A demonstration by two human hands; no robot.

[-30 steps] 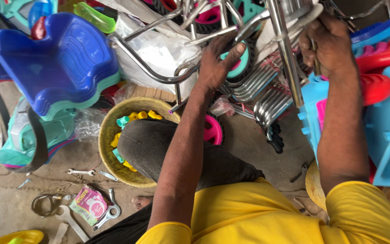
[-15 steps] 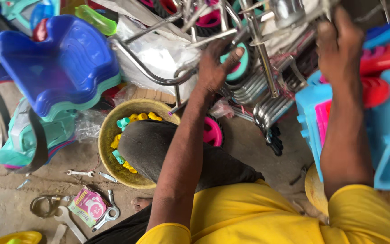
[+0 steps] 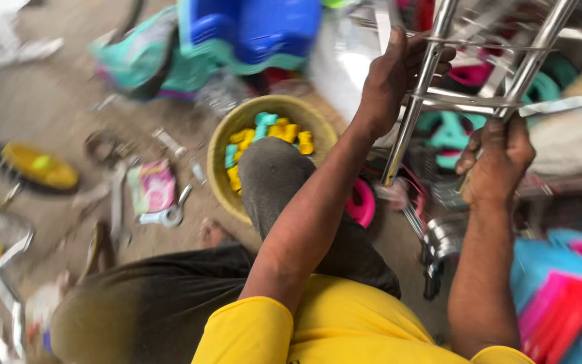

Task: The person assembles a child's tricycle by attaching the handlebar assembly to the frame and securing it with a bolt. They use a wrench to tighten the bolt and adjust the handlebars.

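A person's left hand (image 3: pixel 392 81) is closed around one shiny metal tube of a chrome frame (image 3: pixel 466 101), gripping it near the top of the view, fingers wrapped over the bar. The right hand (image 3: pixel 496 162) is clenched around a second, parallel tube of the same frame, lower and to the right. The two tubes slant up and to the right, joined by a thin crossbar between the hands. The frame is held up in front of the person, above the floor.

Both bare forearms reach forward from a yellow short-sleeved shirt (image 3: pixel 345 330) at the bottom edge. Under the left arm, a bent knee in grey trousers (image 3: pixel 284 189) rises and partly covers a round yellow-green bowl (image 3: pixel 220 162) that holds small yellow and teal plastic pieces (image 3: pixel 271 131).

Just right of the knee lies a pink plastic wheel (image 3: pixel 362 202). Beyond the frame sit more teal and pink wheels, blurred. At the top, a stack of blue and teal plastic seats (image 3: pixel 250 34) rests on the ground. To the left, on the dusty floor, lie a wrench (image 3: pixel 166 214), a pink packet (image 3: pixel 156 185) and a yellow wheel (image 3: pixel 38 168). At the lower right corner sit pink and blue plastic parts (image 3: pixel 567 296). Much of the scene is motion-blurred.
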